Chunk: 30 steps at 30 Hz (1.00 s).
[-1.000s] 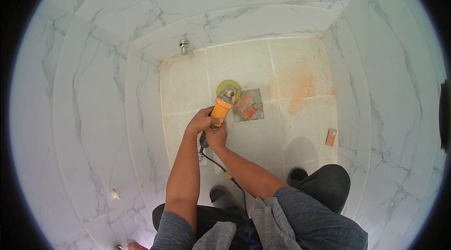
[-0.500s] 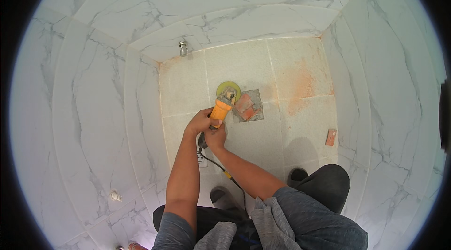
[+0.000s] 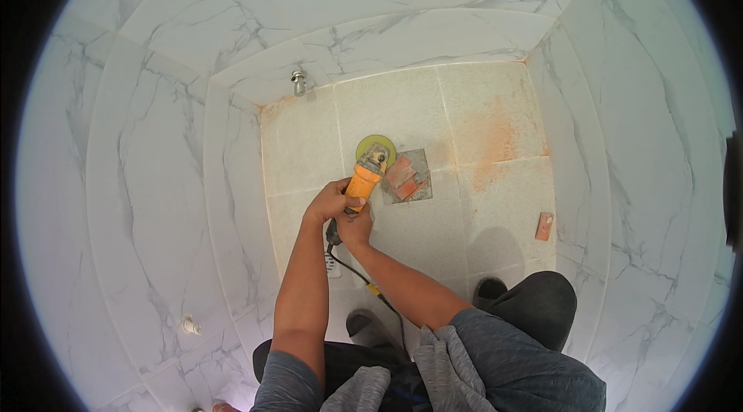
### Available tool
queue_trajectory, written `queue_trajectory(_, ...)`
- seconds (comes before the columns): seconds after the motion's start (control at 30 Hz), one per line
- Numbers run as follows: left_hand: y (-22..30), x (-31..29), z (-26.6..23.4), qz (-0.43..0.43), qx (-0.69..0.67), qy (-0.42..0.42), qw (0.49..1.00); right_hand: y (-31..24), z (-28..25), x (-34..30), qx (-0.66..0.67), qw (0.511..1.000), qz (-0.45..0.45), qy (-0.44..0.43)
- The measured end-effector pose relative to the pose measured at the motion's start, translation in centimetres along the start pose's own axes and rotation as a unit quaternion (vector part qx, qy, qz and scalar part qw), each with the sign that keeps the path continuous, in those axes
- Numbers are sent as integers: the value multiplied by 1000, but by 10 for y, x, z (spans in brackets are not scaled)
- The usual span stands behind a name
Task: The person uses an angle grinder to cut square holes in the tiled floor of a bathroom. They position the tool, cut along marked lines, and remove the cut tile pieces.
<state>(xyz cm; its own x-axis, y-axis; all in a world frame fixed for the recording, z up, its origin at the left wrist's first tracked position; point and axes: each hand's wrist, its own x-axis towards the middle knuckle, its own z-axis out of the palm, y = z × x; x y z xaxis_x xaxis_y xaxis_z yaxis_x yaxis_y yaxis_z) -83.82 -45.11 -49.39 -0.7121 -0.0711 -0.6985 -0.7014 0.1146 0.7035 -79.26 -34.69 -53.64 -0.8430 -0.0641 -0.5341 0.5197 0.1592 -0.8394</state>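
An orange angle grinder (image 3: 362, 183) with a yellow-green disc (image 3: 373, 146) is held between my two hands over the tiled floor. My left hand (image 3: 331, 199) wraps round its body from the left, thumb across the casing. Lower down, my right hand (image 3: 355, 227) closes on the grinder's rear end. The disc lies just left of a square grey recess (image 3: 419, 161) in the floor. Broken reddish pieces (image 3: 402, 176) sit inside that recess. From the grinder's back a black cord (image 3: 350, 266) runs down past my right forearm toward my feet.
White marbled tiles cover the walls (image 3: 147, 180). A metal tap (image 3: 298, 84) juts from the far wall, and a white fitting (image 3: 190, 325) from the left one. One reddish tile piece (image 3: 545, 226) lies by the right wall. A floor drain (image 3: 332, 265) is partly behind my left forearm.
Both hands keep the same hold on the grinder, which stays beside the recess. The view has shifted very slightly; nothing else has visibly moved.
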Motion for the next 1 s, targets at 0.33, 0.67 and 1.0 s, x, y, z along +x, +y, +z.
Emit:
queue_trajectory(0.33,6,5,-3,-3,0,-13,1000,-3,1,3,18,999,-27,11)
queue_trajectory(0.67,14,14,-2,-1,0,-15,1000,-1,4,16,27,999,-31,25)
queue_trajectory(1.0,8,14,-3,-10,1,-24,1000,-2,4,13,15,1000,10,9)
